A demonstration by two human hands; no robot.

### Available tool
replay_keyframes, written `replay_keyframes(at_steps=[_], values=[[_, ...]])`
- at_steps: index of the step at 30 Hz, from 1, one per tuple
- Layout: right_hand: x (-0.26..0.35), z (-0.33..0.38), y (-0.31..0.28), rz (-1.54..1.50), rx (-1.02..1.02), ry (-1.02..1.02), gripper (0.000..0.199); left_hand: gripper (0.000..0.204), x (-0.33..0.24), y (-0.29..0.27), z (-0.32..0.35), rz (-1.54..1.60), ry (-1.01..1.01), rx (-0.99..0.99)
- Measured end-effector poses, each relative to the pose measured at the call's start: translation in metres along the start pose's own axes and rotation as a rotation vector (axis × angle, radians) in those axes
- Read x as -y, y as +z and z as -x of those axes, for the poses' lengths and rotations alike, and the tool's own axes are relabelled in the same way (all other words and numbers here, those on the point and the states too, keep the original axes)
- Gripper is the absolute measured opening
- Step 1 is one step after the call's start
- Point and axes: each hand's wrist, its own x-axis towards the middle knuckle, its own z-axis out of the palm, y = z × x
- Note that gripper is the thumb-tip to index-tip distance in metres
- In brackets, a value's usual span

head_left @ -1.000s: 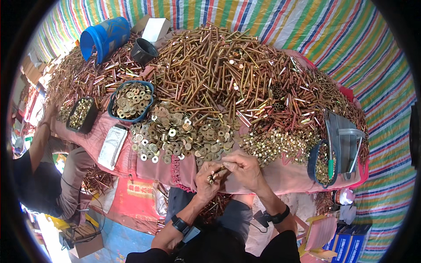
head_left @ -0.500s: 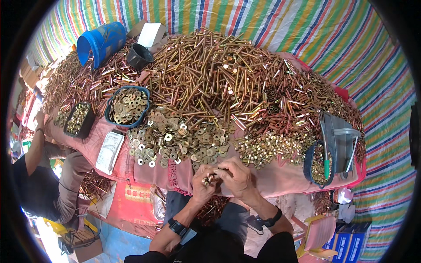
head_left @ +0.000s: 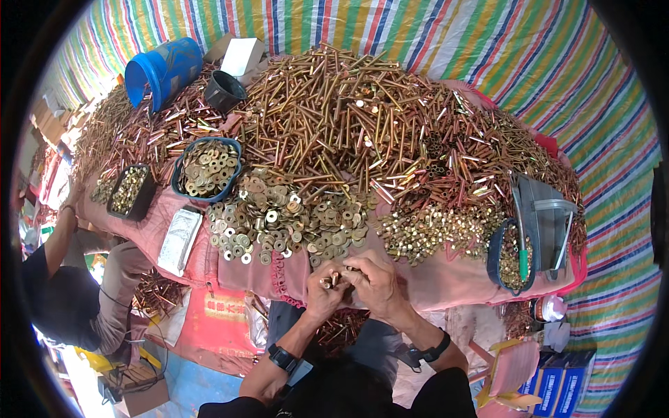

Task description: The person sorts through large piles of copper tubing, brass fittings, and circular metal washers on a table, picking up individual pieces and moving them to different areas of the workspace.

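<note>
My left hand [head_left: 324,296] is closed around a few brass-coloured bolts [head_left: 334,279], whose ends poke out between thumb and fingers. Right beside it, my right hand [head_left: 375,281] pinches at the bolt ends; what its fingertips hold is hidden. Both hands are at the near edge of the pink cloth [head_left: 432,285]. Just beyond them lie a heap of flat round washers [head_left: 286,219] and, to the right, a spread of small golden nuts [head_left: 435,233]. Behind these rises a large pile of long bolts [head_left: 327,115].
A blue tub of washers [head_left: 207,171] and a dark tray of nuts [head_left: 131,192] stand left. A tipped blue bucket [head_left: 167,70] lies behind them. At right are a nut tub [head_left: 503,272] and a grey scoop-like container [head_left: 547,223]. Another person [head_left: 70,299] sits at far left.
The view has shifted slightly. My hands stay together at the cloth's edge, the fingers moving a little on the bolts. The other person leans lower at the left.
</note>
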Motion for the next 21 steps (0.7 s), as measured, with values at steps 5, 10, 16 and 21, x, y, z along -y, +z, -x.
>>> replay_keyframes(at_steps=[5,10,16,21], values=[[-0.001,0.002,0.002,0.005,-0.039,-0.051,0.019,0.017,-0.001,-0.002,0.001,-0.031,-0.016,0.02],[-0.007,0.008,0.006,-0.033,-0.091,0.024,0.021,0.017,0.002,-0.003,0.001,0.014,-0.012,0.054],[-0.007,0.013,0.002,-0.107,-0.028,0.183,0.026,0.015,0.0,-0.004,0.001,-0.02,0.005,0.063],[-0.008,0.005,-0.001,-0.016,-0.055,-0.027,0.032,0.016,0.0,-0.004,0.001,-0.011,-0.022,0.057]])
